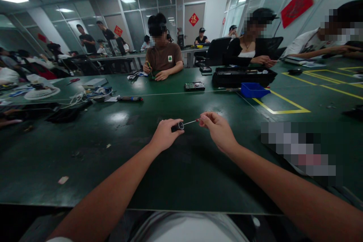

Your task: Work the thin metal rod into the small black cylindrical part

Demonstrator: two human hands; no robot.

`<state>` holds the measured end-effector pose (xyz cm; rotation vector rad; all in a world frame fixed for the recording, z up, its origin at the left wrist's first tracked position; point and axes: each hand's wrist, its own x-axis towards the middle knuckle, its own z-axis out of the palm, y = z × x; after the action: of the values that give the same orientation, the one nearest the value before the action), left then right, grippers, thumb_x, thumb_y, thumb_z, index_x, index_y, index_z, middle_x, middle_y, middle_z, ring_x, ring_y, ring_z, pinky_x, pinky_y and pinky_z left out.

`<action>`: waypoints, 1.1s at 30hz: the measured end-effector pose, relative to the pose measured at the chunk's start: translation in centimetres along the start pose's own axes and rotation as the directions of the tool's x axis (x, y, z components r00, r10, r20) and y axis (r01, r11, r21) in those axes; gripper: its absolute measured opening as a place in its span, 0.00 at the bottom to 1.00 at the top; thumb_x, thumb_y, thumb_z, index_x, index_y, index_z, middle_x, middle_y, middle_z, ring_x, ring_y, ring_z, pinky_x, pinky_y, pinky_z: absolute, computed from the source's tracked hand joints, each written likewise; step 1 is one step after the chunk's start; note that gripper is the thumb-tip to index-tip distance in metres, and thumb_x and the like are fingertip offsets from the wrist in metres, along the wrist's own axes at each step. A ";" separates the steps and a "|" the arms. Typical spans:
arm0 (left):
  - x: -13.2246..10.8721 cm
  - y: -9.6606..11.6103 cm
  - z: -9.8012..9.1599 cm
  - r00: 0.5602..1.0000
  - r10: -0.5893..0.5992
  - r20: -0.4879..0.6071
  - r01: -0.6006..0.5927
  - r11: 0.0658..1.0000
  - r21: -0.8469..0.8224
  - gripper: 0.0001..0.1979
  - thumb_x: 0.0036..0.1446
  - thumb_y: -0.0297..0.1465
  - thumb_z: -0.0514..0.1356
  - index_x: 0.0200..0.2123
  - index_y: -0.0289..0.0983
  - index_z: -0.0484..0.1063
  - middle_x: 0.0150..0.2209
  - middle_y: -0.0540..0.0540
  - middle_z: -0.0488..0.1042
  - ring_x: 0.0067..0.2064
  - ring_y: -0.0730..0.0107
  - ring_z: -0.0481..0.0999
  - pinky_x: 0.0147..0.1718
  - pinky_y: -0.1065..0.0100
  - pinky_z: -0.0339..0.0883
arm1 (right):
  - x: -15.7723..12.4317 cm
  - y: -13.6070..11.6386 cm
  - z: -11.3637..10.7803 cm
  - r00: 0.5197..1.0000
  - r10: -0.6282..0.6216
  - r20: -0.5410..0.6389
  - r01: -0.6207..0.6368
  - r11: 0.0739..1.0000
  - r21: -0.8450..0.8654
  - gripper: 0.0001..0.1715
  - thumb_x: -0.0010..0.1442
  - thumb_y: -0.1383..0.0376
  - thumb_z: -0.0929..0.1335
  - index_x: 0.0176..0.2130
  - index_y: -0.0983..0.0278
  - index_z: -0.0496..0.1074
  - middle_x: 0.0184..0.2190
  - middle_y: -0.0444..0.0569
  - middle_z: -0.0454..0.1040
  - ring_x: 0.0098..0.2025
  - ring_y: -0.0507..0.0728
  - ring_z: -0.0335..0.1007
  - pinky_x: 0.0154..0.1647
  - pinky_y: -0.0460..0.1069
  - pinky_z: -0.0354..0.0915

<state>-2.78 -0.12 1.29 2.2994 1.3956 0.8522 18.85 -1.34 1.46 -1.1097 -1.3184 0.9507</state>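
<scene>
Above the green tabletop (159, 181), my left hand (166, 133) is closed around a short black cylinder (178, 126), its round end turned toward my right hand. A thin metal rod (190, 122) with a red end spans the gap between the hands. My right hand (217, 126) pinches that rod at its red end, with thumb and fingers together. The rod's other tip meets the rim or mouth of the cylinder; I cannot tell whether it goes inside. Most of the cylinder's body is hidden by my left fingers.
Ahead lie a dark pen-shaped electric screwdriver (129, 99), a hard drive (194, 86), a long black tray (244, 76) and a blue scoop-shaped bin (254, 90). A person (164, 55) works across the table. Cables and parts (98, 92) pile up at left; a blurred-out item (297, 149) lies at right.
</scene>
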 end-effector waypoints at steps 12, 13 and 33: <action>-0.1 -0.1 0.0 0.998 0.058 -0.005 -0.058 0.998 0.006 0.20 0.58 0.31 0.67 0.54 0.44 0.76 0.50 0.46 0.79 0.51 0.57 0.75 0.54 0.53 0.63 | 0.8 0.7 -0.3 0.989 0.133 -0.063 -0.114 0.965 0.237 0.16 0.59 0.50 0.70 0.35 0.61 0.70 0.29 0.47 0.74 0.31 0.55 0.71 0.38 0.55 0.73; -0.1 0.0 -0.1 0.998 0.056 -0.011 -0.056 0.998 0.007 0.20 0.57 0.31 0.68 0.54 0.44 0.76 0.51 0.46 0.79 0.51 0.57 0.75 0.54 0.53 0.63 | 0.7 0.6 -0.2 0.994 0.093 -0.064 -0.079 0.979 0.186 0.17 0.59 0.50 0.70 0.35 0.61 0.70 0.30 0.47 0.75 0.31 0.55 0.72 0.38 0.54 0.72; 0.1 -0.1 -0.1 0.996 0.070 -0.054 -0.070 0.997 -0.010 0.20 0.55 0.27 0.69 0.52 0.44 0.77 0.51 0.46 0.79 0.53 0.58 0.75 0.55 0.53 0.63 | -0.8 -0.9 0.2 0.986 -0.161 0.039 0.165 0.980 -0.114 0.12 0.64 0.55 0.66 0.41 0.60 0.70 0.33 0.48 0.78 0.36 0.57 0.76 0.41 0.55 0.70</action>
<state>-2.87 0.00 1.33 2.3453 1.3351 0.9472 18.52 -2.33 2.17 -1.0608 -1.4809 0.7800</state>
